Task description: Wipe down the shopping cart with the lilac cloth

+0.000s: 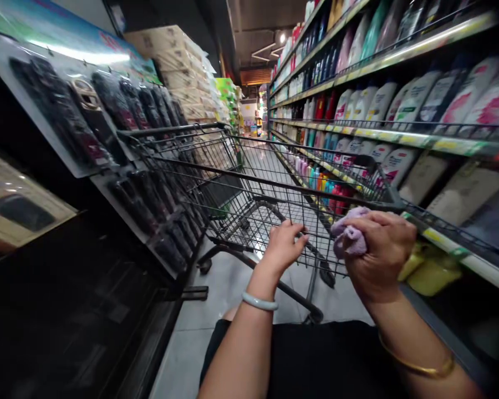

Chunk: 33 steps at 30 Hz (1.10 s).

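Observation:
My right hand is closed round a crumpled light purple cloth, which bulges out between thumb and fingers. It is in front of the right corner of a black wire shopping cart. My left hand, loosely bent with thumb and forefinger apart, holds nothing visible. It overlaps the cart's near wire side in view; whether it touches the wires I cannot tell. A pale bangle circles the left wrist, and a gold bangle circles the right forearm.
Shelves of bottles line the aisle's right side, close to my right hand. Packaged dark goods hang on a rack at left, with stacked packs beyond. Grey tiled floor lies under the cart's wheels.

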Each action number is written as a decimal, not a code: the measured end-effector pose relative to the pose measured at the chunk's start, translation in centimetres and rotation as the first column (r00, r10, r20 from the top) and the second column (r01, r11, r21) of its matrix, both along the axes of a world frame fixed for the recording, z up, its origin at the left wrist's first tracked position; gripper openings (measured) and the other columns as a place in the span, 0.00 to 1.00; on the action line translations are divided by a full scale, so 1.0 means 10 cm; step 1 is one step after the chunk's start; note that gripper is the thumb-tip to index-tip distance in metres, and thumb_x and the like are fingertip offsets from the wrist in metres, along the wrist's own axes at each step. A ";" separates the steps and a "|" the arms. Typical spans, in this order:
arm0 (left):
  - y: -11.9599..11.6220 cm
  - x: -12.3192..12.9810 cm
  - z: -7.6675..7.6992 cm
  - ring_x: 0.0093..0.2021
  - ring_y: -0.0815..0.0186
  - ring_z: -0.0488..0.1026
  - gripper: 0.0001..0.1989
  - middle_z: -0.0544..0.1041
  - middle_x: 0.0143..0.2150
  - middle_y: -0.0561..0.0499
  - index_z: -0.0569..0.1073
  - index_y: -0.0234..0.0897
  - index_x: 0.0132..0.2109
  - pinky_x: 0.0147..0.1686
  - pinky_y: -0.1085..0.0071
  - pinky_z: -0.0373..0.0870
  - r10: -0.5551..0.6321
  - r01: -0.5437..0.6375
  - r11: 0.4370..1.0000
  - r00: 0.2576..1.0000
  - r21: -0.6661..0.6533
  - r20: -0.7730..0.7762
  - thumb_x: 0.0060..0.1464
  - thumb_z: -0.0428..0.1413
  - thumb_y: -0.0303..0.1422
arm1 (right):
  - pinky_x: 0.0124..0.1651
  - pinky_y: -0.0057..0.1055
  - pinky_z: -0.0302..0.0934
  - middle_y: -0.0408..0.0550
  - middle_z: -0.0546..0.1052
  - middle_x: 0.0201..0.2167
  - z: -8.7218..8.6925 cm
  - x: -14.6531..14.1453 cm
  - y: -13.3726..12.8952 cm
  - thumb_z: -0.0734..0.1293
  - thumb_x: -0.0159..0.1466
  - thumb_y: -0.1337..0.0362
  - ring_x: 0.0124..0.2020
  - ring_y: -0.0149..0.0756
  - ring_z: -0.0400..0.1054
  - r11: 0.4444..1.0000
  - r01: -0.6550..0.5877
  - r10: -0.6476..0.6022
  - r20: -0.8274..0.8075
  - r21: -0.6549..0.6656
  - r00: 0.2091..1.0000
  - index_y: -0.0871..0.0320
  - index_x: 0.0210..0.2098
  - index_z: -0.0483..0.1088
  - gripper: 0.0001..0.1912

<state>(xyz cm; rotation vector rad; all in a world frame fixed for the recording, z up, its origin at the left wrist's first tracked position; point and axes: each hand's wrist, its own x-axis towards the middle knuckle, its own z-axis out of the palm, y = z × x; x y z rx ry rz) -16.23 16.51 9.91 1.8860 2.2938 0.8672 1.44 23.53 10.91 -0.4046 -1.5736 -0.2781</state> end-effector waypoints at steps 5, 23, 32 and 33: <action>-0.02 0.02 0.00 0.51 0.59 0.75 0.14 0.78 0.48 0.48 0.81 0.45 0.54 0.54 0.60 0.67 0.006 -0.006 1.000 1.000 0.008 -0.001 0.69 0.54 0.37 | 0.59 0.45 0.68 0.51 0.80 0.42 0.13 -0.26 -0.08 0.72 0.66 0.67 0.51 0.45 0.74 0.989 -0.091 0.059 0.261 0.115 0.964 0.52 0.45 0.78 0.09; 0.23 0.10 -0.09 0.44 0.60 0.75 0.12 0.77 0.42 0.48 0.83 0.44 0.45 0.44 0.66 0.67 0.067 -0.074 0.993 0.995 0.090 0.071 0.68 0.54 0.39 | 0.64 0.50 0.59 0.52 0.78 0.46 0.18 -0.01 0.07 0.67 0.70 0.62 0.55 0.48 0.69 0.981 0.163 -0.151 0.113 -0.105 0.982 0.48 0.49 0.80 0.11; 0.29 0.33 -0.05 0.47 0.57 0.75 0.14 0.78 0.45 0.46 0.82 0.43 0.47 0.44 0.65 0.66 0.074 -0.075 0.994 0.997 0.080 0.014 0.69 0.52 0.39 | 0.65 0.48 0.59 0.50 0.78 0.45 0.14 0.11 0.13 0.65 0.71 0.61 0.53 0.45 0.68 0.966 0.173 -0.152 0.120 -0.193 0.981 0.48 0.46 0.81 0.12; 0.31 0.34 -0.05 0.47 0.58 0.75 0.14 0.78 0.45 0.46 0.82 0.43 0.47 0.44 0.65 0.66 0.065 -0.066 0.994 0.998 0.084 0.013 0.70 0.52 0.39 | 0.65 0.48 0.60 0.50 0.77 0.45 0.14 0.13 0.15 0.65 0.71 0.61 0.53 0.45 0.68 0.963 0.176 -0.159 0.101 -0.204 0.982 0.48 0.46 0.81 0.11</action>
